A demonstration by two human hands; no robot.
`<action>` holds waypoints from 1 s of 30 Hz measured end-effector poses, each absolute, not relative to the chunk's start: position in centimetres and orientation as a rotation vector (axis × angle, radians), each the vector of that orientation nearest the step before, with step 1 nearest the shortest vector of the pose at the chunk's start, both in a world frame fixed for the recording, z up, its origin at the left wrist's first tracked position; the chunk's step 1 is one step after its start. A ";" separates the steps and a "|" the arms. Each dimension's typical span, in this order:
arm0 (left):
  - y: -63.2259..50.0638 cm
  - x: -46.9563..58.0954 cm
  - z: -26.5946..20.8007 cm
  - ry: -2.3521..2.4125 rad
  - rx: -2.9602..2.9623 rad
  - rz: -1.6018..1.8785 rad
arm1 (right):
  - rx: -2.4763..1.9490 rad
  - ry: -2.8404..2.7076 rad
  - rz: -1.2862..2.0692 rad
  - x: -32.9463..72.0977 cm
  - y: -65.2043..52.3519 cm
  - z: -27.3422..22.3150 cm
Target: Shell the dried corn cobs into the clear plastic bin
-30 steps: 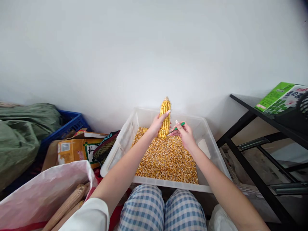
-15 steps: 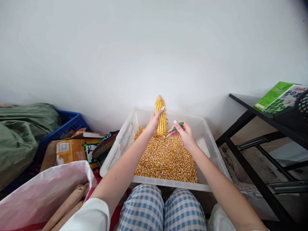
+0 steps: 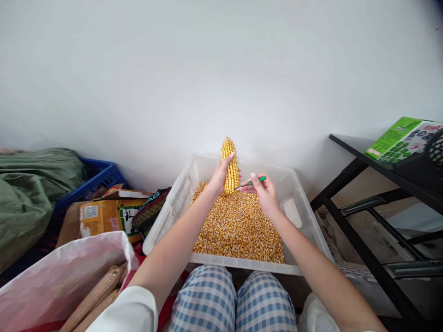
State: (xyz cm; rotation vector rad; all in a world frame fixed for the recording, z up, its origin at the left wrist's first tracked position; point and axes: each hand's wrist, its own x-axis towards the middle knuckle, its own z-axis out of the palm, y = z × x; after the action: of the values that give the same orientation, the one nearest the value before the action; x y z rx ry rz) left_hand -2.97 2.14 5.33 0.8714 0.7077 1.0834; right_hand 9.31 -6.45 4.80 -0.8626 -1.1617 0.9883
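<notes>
Left hand [image 3: 220, 175] — gripping corncob [image 3: 231, 179]; right hand [image 3: 263, 191] — pinching green-handled tool [image 3: 262, 178]; bin [image 3: 307, 212] below; black rack [image 3: 326, 200] beside

Left hand [image 3: 220, 176] partly hidden behind corn cob [image 3: 231, 179], green box [image 3: 396, 140] cut by right edge

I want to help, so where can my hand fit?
Above the nearer loose yellow corn kernels, between both bare forearms. The black shelf is bare just left of the green-white box. Crowded: left of the translucent plastic bin.
</notes>
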 end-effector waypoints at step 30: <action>2.4 -3.4 5.3 0.663 0.753 1.039 | -0.874 -1.082 0.867 9.2 -6.7 5.2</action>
State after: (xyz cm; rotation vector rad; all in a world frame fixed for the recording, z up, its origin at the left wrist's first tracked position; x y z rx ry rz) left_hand -3.40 2.41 5.26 0.7527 0.6629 1.0390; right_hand 9.22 -6.74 5.22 -0.8743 -1.0816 0.8668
